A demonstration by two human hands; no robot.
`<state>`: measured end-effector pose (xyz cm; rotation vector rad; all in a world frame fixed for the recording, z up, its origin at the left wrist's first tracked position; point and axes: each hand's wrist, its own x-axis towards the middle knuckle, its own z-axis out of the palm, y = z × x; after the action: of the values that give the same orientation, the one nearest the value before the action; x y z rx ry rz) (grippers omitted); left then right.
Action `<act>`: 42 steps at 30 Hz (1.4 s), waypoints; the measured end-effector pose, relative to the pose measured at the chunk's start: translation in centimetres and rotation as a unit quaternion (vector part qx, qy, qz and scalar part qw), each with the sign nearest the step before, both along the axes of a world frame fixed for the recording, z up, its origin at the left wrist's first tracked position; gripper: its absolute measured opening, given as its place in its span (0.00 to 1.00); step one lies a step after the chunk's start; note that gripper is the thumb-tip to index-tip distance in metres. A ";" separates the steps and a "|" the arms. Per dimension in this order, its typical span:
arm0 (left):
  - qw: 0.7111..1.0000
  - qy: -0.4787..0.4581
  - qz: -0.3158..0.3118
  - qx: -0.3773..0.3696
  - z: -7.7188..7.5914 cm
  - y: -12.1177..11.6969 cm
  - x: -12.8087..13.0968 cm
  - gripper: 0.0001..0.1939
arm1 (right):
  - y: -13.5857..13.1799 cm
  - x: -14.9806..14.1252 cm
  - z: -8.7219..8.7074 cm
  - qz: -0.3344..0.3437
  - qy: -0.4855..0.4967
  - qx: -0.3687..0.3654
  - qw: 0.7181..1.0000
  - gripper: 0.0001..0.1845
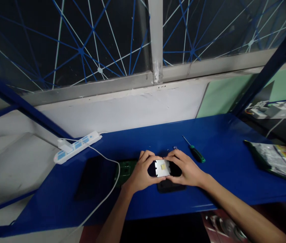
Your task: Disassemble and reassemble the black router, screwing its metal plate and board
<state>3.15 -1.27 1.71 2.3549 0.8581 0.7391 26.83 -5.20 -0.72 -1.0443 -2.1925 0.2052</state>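
Note:
Between both hands I hold a small silvery metal plate (160, 171) with notched edges and a pale yellow square near its middle. My left hand (144, 171) pinches its left side between thumb and fingers. On the opposite side, my right hand (184, 167) grips it the same way. Below the plate lies a flat black case-like piece (169, 186), partly covered by the hands. A green circuit board (124, 170) sits just left of my left hand, which hides its right part. Beyond my right hand lies a screwdriver (197, 154) with a green and black handle.
A white power strip (78, 147) lies at the back left of the blue table (143, 135). Its white cable (99, 204) runs across the board's edge. Beside it is a dark flat object (91, 179). A shiny packet (277, 160) lies at the right.

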 end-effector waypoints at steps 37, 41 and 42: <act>0.995 0.080 0.018 0.051 -0.6 -0.3 0.3 0.28 | 0.2 0.9 0.4 0.011 -0.004 -0.029 0.999 0.27; 0.996 0.073 0.018 0.044 -0.6 -0.2 0.5 0.28 | 0.3 1.0 0.5 0.005 0.003 -0.030 1.000 0.26; 0.996 0.068 0.020 0.044 -0.7 -0.2 0.5 0.28 | 0.3 1.0 0.5 0.003 0.004 -0.031 1.000 0.26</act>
<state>3.64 -1.48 1.04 2.4973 0.9495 0.6503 27.84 -4.92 -0.22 -1.0695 -2.1955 0.2813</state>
